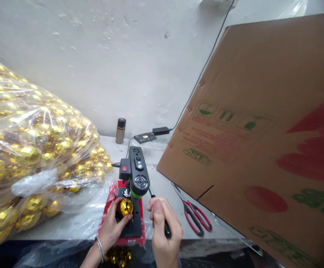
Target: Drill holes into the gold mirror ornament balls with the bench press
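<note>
Quick rundown from us. Our left hand (111, 229) has its fingers curled around a gold ball (125, 207) and pins it on the black base (134, 227) of the little bench drill (136, 171), right under the head. The head covers the bit, so we can't tell if it's touching the ball.

Our right hand (164, 230) is closed in a fist around the lever (152, 192). Most of the lever is buried in the fist; only the metal rod and a bit of black grip poke out. A bracelet (99, 247) sits on the left wrist, and both forearms are cut off at the bottom edge.

The drill stands on a red mat (108, 208), mostly hidden by the base and our hand.

The big clear bag (25, 149) of gold balls on the left runs out of frame. A few more gold balls (118, 257) glint in the dark below the table (164, 184) edge, hard to make out.

Writing-wise there's not much. The cardboard box (262, 130) on the right has green handling symbols, with lines of red and green print too faded and blurry to read. The drill shows a red switch (124, 168) with no label we can read.

Red scissors (195, 217) lie just beside the box, one tip tucked under it. At the back near the wall are a bottle (120, 130) and a power brick (161, 130), with its cable (206, 63) running up and out of view.
</note>
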The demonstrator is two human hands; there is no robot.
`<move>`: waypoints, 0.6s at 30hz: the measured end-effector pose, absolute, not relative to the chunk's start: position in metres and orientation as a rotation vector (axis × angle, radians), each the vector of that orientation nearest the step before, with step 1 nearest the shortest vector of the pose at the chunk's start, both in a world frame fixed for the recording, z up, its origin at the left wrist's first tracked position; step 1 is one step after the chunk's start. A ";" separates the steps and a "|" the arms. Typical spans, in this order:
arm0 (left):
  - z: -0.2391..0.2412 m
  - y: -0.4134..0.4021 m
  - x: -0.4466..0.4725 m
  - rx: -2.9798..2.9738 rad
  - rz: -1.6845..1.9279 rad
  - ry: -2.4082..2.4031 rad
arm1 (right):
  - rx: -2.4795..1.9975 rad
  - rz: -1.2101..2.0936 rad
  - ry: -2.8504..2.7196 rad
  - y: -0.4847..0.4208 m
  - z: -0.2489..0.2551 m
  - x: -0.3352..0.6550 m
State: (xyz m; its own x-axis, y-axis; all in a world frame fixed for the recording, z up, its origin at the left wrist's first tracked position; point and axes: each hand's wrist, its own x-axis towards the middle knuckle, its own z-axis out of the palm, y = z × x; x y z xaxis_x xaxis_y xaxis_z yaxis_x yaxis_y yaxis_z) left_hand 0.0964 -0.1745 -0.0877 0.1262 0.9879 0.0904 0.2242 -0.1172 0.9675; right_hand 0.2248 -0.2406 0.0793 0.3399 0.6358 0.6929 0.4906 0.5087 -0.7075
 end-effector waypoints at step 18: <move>-0.094 -0.176 0.101 1.764 1.019 1.131 | -1.151 0.155 -1.287 -0.239 0.088 0.228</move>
